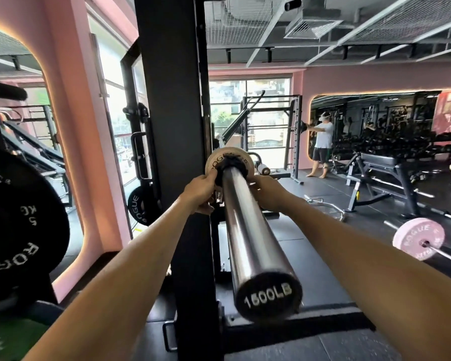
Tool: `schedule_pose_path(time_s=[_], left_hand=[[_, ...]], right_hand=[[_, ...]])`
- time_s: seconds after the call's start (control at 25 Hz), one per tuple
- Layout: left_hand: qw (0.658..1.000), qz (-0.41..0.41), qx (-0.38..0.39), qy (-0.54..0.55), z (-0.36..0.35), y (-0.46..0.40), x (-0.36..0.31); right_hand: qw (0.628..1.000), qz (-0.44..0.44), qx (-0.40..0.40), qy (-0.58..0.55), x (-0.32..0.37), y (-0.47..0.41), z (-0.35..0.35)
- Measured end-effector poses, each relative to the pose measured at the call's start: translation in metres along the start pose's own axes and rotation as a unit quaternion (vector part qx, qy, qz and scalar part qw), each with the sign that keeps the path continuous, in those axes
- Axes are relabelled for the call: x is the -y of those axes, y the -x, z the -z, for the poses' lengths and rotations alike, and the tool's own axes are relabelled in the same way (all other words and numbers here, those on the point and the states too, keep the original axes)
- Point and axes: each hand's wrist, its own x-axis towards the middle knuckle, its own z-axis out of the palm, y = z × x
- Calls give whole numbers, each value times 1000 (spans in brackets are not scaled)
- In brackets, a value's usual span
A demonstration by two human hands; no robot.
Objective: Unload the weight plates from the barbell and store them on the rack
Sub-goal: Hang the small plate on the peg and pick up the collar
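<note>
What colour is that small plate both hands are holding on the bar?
The small plate is pale cream or tan with dark lettering, seen in the head view.

A chrome barbell sleeve (245, 230) runs away from the camera, its black end cap marked 1500LB. Far along it sits a small pale weight plate (214, 161) with a dark collar (231, 166) in front of it. The left hand (202, 190) and right hand (264, 190) curl their fingers around the plate's edges from either side. A black rack upright (172, 100) stands just left, a black plate (18, 220) hanging nearer.
</note>
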Motion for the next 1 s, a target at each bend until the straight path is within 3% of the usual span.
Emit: schedule_pose_path(time_s=[0.12, 0.24, 0.64, 1.0], left_hand=[[995, -20, -11, -95, -5, 28, 49], [991, 58, -16, -121, -22, 74, 106], [935, 221, 133, -242, -129, 298, 293], [813, 329, 355, -323, -183, 477, 428]], right_hand=[[995, -67, 51, -56, -17, 39, -24], [989, -99, 104, -38, -45, 91, -55], [923, -233, 304, -31, -121, 367, -182], [825, -371, 423, -56, -146, 599, -245]])
